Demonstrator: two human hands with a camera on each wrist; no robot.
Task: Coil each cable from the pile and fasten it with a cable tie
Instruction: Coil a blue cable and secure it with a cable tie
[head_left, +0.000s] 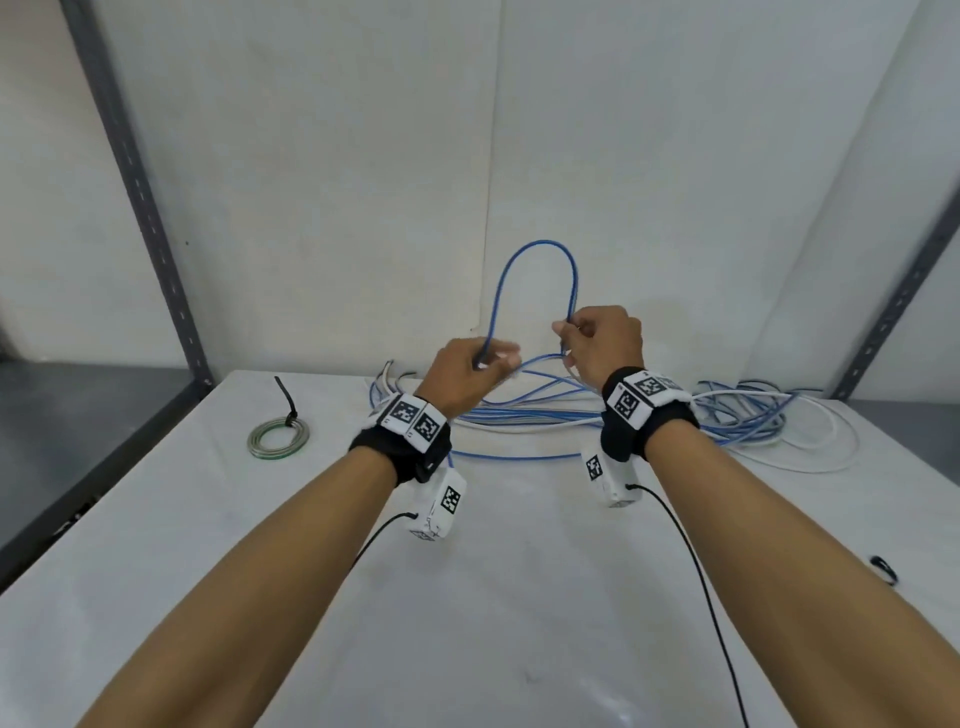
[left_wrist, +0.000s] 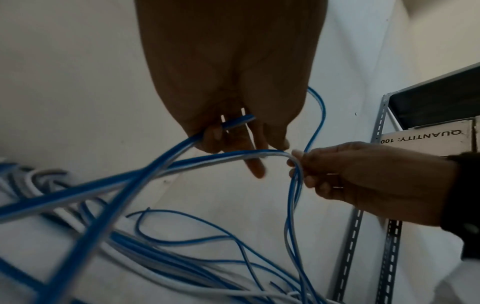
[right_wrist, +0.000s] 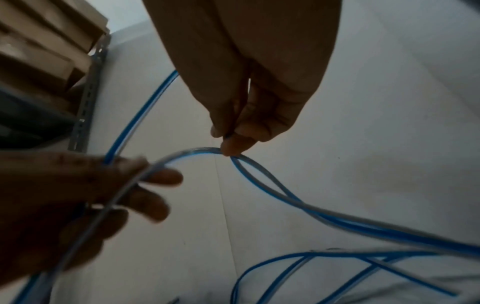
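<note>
A blue cable arches upright in one loop between my hands, above the pile of blue and white cables at the table's far edge. My left hand grips the loop's left leg. My right hand pinches the right leg between thumb and forefinger. In the left wrist view the blue cable passes through the left hand's curled fingers. In the right wrist view the right hand's fingertips pinch the blue cable, which runs on down to the table.
A coiled green and grey cable fastened with a black cable tie lies at the left on the white table. A small black item lies at the right edge. Grey shelf uprights flank the table.
</note>
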